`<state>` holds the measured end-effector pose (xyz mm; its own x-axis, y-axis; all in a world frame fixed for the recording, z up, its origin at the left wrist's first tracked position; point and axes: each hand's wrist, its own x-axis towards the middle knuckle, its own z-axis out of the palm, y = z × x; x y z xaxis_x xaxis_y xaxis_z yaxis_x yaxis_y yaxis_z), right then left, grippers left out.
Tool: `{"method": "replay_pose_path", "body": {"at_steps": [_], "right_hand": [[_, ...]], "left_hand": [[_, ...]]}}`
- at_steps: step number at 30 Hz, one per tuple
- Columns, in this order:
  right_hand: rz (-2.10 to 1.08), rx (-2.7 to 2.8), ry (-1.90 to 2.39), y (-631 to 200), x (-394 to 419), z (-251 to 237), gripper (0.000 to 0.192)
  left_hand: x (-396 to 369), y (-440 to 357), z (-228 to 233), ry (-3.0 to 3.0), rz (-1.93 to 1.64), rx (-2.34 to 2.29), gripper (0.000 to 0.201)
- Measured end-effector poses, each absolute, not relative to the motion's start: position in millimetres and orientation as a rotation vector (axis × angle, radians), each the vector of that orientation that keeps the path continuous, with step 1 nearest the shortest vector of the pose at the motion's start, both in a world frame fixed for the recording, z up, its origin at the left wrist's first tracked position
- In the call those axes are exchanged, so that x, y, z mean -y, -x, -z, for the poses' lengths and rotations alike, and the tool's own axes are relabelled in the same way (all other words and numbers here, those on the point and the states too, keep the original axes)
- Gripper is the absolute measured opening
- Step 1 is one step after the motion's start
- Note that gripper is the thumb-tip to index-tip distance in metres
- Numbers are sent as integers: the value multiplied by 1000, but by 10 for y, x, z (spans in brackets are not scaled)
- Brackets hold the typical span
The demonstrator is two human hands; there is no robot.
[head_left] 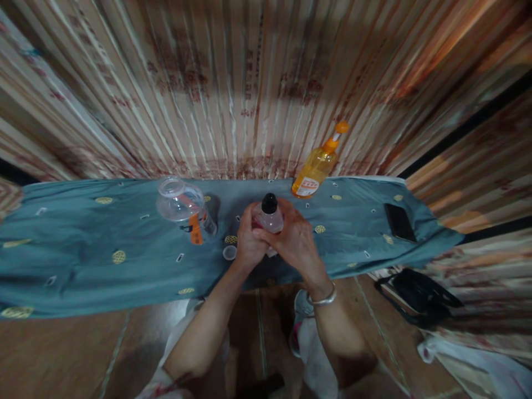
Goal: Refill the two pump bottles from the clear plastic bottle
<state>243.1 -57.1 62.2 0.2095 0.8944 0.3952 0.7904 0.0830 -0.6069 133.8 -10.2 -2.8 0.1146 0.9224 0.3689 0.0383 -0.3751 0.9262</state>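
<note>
Between my two hands stands a clear plastic bottle [272,220] with a black cap [270,203]; its lower part is hidden by my fingers. My left hand [250,239] is wrapped round its left side. From the right, my right hand [297,235] is closed round the same bottle, its thumb across the front. A small round whitish cap [229,253] lies on the cloth just left of my left hand. Farther left is a clear plastic jar [178,206] with an orange label. Behind my right hand, a pump bottle of yellow liquid [315,170] stands near the back edge.
A green patterned cloth [141,238] covers the narrow table. A black phone [399,222] lies at its right end. Striped curtains [233,94] hang directly behind. On the floor at right sits a black bag [421,293].
</note>
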Motion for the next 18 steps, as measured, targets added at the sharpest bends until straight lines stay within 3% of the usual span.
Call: {"method": "replay_pose_path", "body": {"at_steps": [5, 9, 14, 18], "right_hand": [[-164, 1521, 1690, -2505, 628, -677, 56], [-232, 1501, 1690, -2707, 662, -788, 53], [-314, 1631, 1589, -3079, 594, -919, 50], [-347, 1742, 1544, -3462, 499, -985, 59]], "left_hand": [[119, -1381, -44, -1638, -1412, -1022, 70], [121, -1489, -47, -1625, -1333, -926, 88], [73, -1741, -45, -1499, -1205, -685, 71], [-82, -2027, -3, -1499, -1212, -696, 62]]}}
